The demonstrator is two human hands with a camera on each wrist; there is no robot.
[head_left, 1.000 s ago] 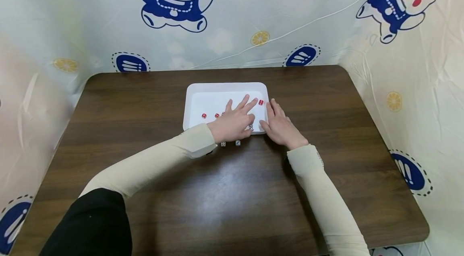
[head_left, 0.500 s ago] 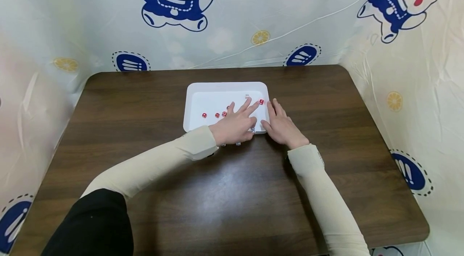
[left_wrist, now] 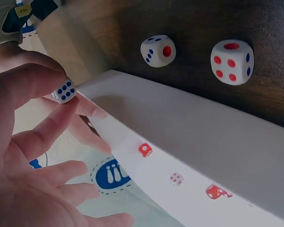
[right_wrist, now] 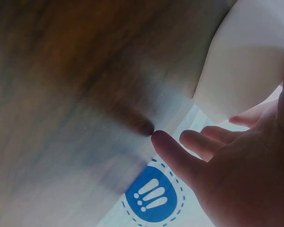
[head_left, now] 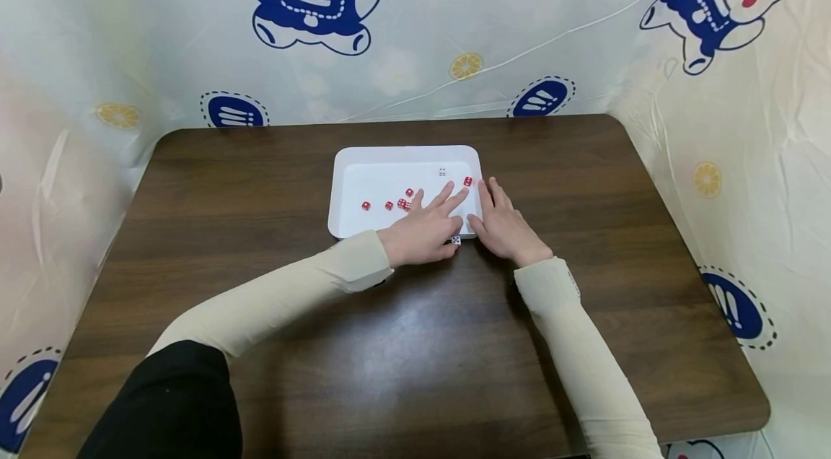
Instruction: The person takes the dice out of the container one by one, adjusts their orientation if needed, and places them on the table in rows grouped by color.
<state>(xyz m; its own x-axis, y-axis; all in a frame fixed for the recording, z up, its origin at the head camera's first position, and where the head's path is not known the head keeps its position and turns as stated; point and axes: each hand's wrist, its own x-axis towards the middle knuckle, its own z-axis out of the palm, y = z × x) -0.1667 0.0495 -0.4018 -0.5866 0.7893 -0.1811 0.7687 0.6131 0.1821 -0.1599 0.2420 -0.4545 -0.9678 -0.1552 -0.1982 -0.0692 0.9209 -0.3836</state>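
My left hand (head_left: 425, 234) pinches a white die (left_wrist: 65, 91) between thumb and index finger at the near rim of the white tray (head_left: 353, 174). Its other fingers spread loosely over the tray. In the left wrist view, blue pips show on the held die. My right hand (head_left: 509, 229) rests along the tray's right edge, fingers nearly straight and holding nothing. Inside the tray lie several red dice, such as a single red die (head_left: 366, 206) at the left and another red die (head_left: 467, 182) at the right, plus a pale die (head_left: 442, 172) near the back.
Two more white dice, one with a red pip facing the camera (left_wrist: 158, 50) and one beside it (left_wrist: 232, 62), lie on the brown table (head_left: 389, 358) just outside the tray wall. The left hand hides them in the head view. A printed curtain (head_left: 415, 26) hangs behind the table.
My left hand has drawn back slightly toward the body and right, carrying the white die from over the tray to its near rim. More dice in the tray now show. The right hand stays put.
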